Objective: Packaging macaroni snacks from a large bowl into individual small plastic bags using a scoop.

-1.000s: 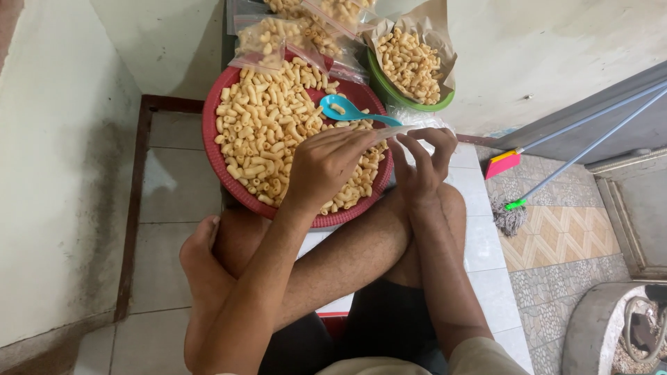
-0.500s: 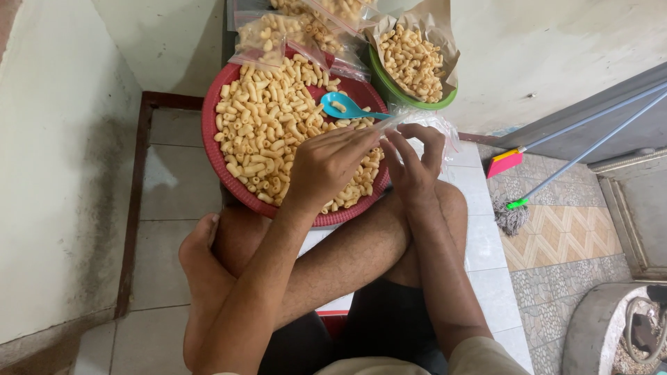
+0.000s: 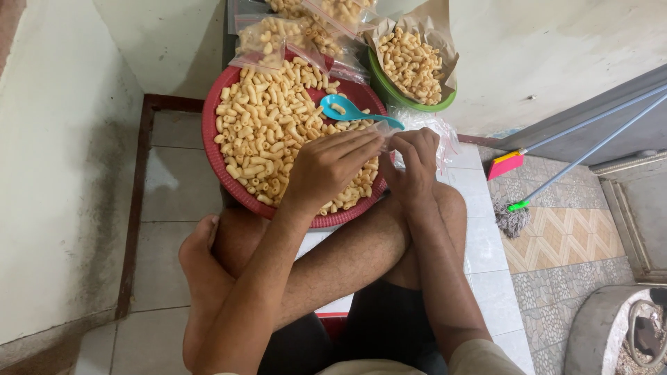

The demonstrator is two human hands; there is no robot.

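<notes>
We note filled bags (image 3: 278, 35) stacked behind the tray (image 3: 215, 156), which holds much loose macaroni (image 3: 260, 132). Left hand (image 3: 326, 167) and right hand (image 3: 413, 163) pinch an apparently empty clear bag (image 3: 427, 128).

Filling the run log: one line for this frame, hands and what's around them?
left hand: pinching clear plastic bag | right hand: same bag | below: red tray of macaroni snacks | blue spoon on snacks
</notes>
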